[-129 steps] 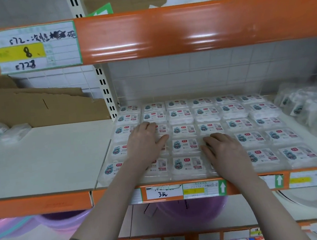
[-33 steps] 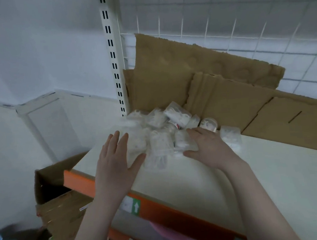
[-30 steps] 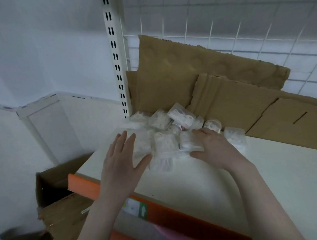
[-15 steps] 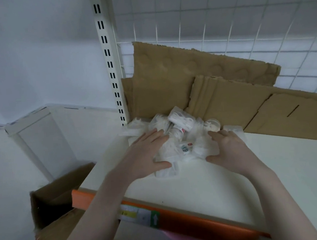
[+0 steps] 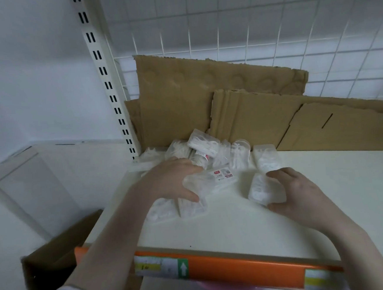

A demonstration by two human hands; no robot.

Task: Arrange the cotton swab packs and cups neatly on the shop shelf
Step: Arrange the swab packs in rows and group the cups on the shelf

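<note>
From the head view, my left hand (image 5: 170,182) grasps one clear swab pack (image 5: 199,184) at the near side of the loose pile (image 5: 209,152), thumb under and fingers over it. My right hand (image 5: 295,192) clasps another pack (image 5: 265,190), now pulled away to the right of the pile. Half a second ago both hands only pressed on the heap from two sides. The pile sits at the far left of the white shelf (image 5: 259,226), in front of the cardboard sheets (image 5: 228,106).
</note>
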